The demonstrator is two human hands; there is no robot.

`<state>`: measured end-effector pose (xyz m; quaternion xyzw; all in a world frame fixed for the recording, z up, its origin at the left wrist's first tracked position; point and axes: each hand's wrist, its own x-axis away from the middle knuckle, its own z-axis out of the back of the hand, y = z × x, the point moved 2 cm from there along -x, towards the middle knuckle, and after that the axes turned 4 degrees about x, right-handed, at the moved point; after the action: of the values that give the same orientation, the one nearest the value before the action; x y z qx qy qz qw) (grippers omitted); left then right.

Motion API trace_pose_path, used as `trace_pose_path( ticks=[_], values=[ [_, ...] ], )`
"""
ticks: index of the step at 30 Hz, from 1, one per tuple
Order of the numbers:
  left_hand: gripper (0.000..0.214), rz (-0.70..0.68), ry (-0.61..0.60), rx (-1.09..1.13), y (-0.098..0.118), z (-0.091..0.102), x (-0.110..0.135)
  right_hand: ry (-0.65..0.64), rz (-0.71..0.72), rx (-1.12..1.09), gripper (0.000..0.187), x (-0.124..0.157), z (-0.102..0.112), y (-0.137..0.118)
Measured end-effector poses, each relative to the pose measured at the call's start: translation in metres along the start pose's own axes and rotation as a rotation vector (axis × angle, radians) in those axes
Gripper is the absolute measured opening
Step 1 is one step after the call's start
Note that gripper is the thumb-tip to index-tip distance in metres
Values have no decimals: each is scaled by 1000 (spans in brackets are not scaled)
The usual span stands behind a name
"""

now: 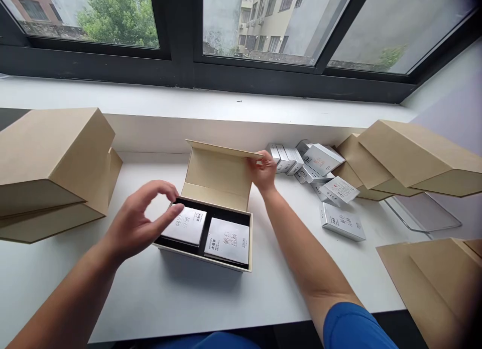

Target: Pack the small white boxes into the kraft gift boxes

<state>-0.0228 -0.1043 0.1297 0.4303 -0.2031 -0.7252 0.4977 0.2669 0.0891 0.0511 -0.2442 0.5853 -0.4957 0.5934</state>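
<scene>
A beige gift box (250, 248) sits on the white table before me, its hinged lid (218, 170) raised at the back. Two small silver cartons (188, 226) with printed characters lie side by side in the black inside of the box; the right-hand carton (228, 241) shows its whole top. My right hand (262, 172) pinches the lid's upper right corner between thumb and fingers. At the box's left end is my left hand (141, 213), thumb and fingers spread apart, its tips over the left carton's corner. Whether those tips touch the box I cannot tell.
Several loose silver cartons (324, 160) are heaped at the back right, with one carton (342, 222) lying nearer me. Beige boxes (422, 153) are stacked on the right, and more boxes (56, 148) stand at left. A window (181, 68) runs along the back.
</scene>
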Motion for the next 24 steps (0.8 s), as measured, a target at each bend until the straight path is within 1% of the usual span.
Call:
trace_pose_path(
  ticks=[1, 2, 3, 4, 5, 6, 7, 8, 9, 10, 11, 12, 14, 15, 17, 19, 21, 23, 24],
  values=[
    [11, -13, 107, 34, -5, 3, 8, -28, 72, -26, 31, 2, 18, -21],
    [14, 11, 149, 55, -12, 5, 17, -95, 192, -64, 28, 6, 39, -45],
    [23, 66, 133, 67, -20, 6, 27, -302, 316, -55, 21, 13, 60, -70],
    [39, 146, 44, 59, -29, 7, 40, -638, 385, 11, 16, 22, 80, -91],
    [60, 231, -66, 32, -38, 7, 54, -938, 388, 90, 29, 35, 101, -107],
    [81, 307, -190, 3, -46, 8, 69, -1161, 347, 157, 61, 48, 122, -117],
    [101, 353, -316, -18, -54, 9, 86, -1279, 306, 193, 95, 61, 139, -122],
    [118, 382, -434, -40, -62, 8, 102, -1327, 232, 244, 116, 73, 150, -119],
    [127, 396, -542, -68, -70, 7, 117, -1322, 165, 274, 130, 87, 155, -111],
    [130, 408, -607, -109, -77, 4, 130, -1282, 100, 287, 140, 100, 152, -99],
    [129, 424, -628, -151, -84, 0, 139, -1232, 36, 284, 148, 114, 144, -83],
    [124, 439, -610, -190, -91, -6, 144, -1185, -29, 260, 157, 129, 131, -67],
    [113, 446, -505, -219, -98, -20, 144, -1131, -128, 142, 174, 159, 99, -38],
    [106, 434, -447, -219, -99, -27, 140, -1065, -157, 93, 175, 171, 85, -28],
    [92, 393, -341, -198, -95, -38, 131, -930, -180, 38, 160, 188, 67, -17],
    [86, 343, -266, -140, -82, -44, 124, -826, -166, -19, 141, 190, 62, -20],
    [91, 268, -185, -67, -63, -45, 122, -790, -126, -116, 128, 175, 66, -32],
    [100, 135, -90, -39, -39, -42, 120, -780, -61, -238, 120, 147, 69, -55],
    [104, 57, -27, -60, -27, -38, 120, -779, -18, -294, 118, 129, 69, -70]
  ],
)
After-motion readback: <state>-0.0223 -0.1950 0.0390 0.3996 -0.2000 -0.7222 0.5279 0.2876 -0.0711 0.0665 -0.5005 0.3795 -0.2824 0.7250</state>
